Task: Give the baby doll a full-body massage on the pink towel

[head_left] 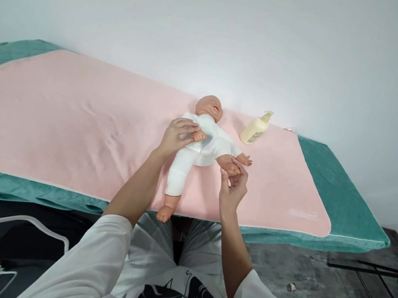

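A baby doll (pixel 216 134) in white clothing lies on its back, its head toward the wall. My left hand (pixel 175 137) is closed around the doll's small hand (pixel 199 135), held over its belly. My right hand (pixel 233 191) pinches the doll's bent foot (pixel 232 168), thumb and fingers on either side of it. Beside that foot rests the doll's other hand (pixel 245 160). The other leg is stretched toward me, and its bare foot (pixel 167 208) reaches the table's front edge.
A cream pump bottle (pixel 254 131) stands on the pink mat (pixel 67 123), right of the doll. Under the mat is a green padded cover (pixel 345 202). A pale wall (pixel 217 31) rises behind. Black metal legs (pixel 381 288) are at lower right, a dark object (pixel 21 221) at lower left.
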Demonstrator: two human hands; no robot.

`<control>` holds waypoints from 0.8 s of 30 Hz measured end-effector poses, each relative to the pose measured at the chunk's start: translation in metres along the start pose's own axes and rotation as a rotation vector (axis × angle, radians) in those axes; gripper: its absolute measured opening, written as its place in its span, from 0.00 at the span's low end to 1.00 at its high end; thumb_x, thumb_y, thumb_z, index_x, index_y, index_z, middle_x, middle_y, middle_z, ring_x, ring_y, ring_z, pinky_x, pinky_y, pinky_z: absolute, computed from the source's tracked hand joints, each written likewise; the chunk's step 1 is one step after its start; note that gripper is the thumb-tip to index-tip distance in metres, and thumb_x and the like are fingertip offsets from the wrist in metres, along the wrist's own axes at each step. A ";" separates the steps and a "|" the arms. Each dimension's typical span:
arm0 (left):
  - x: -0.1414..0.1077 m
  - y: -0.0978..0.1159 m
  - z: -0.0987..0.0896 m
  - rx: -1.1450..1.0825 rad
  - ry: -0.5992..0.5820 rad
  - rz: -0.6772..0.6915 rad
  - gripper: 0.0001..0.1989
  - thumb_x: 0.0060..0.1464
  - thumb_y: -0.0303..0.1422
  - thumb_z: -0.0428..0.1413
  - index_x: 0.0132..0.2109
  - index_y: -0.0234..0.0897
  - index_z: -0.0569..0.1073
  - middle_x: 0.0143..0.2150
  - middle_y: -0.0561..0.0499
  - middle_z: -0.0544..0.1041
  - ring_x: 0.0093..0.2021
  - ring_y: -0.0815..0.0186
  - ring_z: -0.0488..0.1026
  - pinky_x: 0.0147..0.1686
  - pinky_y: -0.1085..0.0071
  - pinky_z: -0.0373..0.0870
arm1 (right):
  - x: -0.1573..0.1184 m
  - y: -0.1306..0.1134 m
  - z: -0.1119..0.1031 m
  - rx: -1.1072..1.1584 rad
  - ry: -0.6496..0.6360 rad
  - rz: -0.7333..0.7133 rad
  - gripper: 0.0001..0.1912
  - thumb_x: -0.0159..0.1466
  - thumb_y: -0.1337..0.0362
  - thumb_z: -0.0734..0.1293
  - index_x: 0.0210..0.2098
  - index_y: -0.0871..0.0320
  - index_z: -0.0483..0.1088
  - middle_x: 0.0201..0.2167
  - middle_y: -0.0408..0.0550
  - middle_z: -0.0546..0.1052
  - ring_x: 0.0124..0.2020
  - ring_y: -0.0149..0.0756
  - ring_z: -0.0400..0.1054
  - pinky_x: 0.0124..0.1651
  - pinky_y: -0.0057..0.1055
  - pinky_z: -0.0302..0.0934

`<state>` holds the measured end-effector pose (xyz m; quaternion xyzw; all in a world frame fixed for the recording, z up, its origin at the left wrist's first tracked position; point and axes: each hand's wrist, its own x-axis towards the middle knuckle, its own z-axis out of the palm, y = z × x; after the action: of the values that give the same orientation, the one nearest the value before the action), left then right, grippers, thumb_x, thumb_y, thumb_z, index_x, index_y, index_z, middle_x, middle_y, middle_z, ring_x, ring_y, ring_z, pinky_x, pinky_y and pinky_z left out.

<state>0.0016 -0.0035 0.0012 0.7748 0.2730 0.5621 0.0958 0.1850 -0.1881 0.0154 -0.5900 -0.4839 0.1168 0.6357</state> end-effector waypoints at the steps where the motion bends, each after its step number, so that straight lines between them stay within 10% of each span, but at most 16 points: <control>1: 0.001 -0.001 0.000 -0.003 -0.044 0.007 0.13 0.52 0.38 0.64 0.46 0.46 0.80 0.49 0.50 0.81 0.53 0.59 0.74 0.57 0.56 0.67 | 0.003 0.000 0.003 0.006 -0.006 0.003 0.24 0.62 0.54 0.69 0.54 0.56 0.67 0.54 0.55 0.76 0.52 0.41 0.74 0.49 0.35 0.72; 13: 0.001 -0.006 0.000 0.005 -0.185 -0.039 0.13 0.52 0.36 0.63 0.47 0.47 0.80 0.51 0.50 0.79 0.58 0.57 0.70 0.60 0.53 0.65 | 0.014 0.003 0.014 0.029 -0.008 0.002 0.25 0.62 0.52 0.68 0.55 0.56 0.65 0.53 0.55 0.76 0.52 0.42 0.73 0.51 0.39 0.71; 24: -0.005 -0.004 -0.006 0.013 0.279 -0.165 0.16 0.50 0.41 0.65 0.46 0.43 0.78 0.47 0.49 0.80 0.55 0.58 0.72 0.60 0.54 0.67 | -0.014 0.000 -0.020 0.054 0.005 0.063 0.25 0.61 0.56 0.70 0.56 0.55 0.66 0.55 0.56 0.75 0.54 0.42 0.73 0.50 0.36 0.72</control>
<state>-0.0061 -0.0042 -0.0028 0.6646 0.3502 0.6528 0.0976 0.1927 -0.2106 0.0119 -0.5877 -0.4604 0.1483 0.6485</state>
